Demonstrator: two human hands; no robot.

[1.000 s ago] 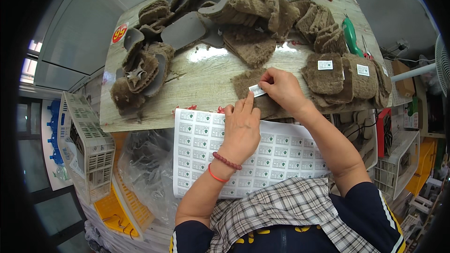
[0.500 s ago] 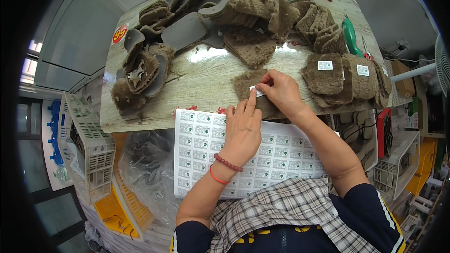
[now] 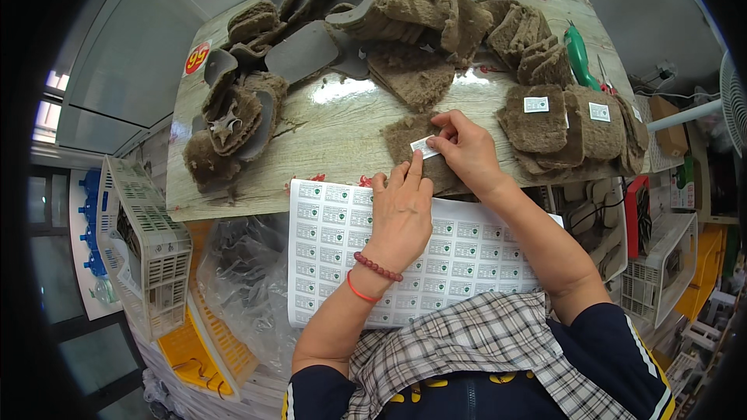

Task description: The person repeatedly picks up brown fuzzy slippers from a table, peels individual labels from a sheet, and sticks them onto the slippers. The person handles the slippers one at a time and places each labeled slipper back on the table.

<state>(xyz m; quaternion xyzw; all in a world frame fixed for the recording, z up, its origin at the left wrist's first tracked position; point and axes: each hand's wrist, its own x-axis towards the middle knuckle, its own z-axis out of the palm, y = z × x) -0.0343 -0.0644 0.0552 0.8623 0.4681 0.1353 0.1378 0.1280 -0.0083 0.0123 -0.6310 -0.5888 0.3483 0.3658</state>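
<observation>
A small white printed label (image 3: pixel 423 147) lies against a brown fuzzy pad (image 3: pixel 399 134) near the table's front edge. My right hand (image 3: pixel 471 154) pinches the label's right end between thumb and fingers. From below, my left hand (image 3: pixel 402 214) reaches up with fingers stretched out, the index fingertip touching the label's lower left edge. Under my left hand, a large sheet of labels (image 3: pixel 327 257) spans from the table edge to my lap. To the right, stacked brown pads (image 3: pixel 537 131) carry similar labels on top.
Piles of fuzzy grey-backed pads (image 3: pixel 412 4) fill the back and left of the table (image 3: pixel 327 132). A green-handled tool (image 3: pixel 577 54) lies at the right. Plastic crates (image 3: pixel 148 241) and a clear plastic bag (image 3: pixel 249 280) stand at the lower left; a fan (image 3: pixel 731 101) is far right.
More of the label now shows between my hands. My right fingers have shifted slightly along it, while my left hand stays almost in place.
</observation>
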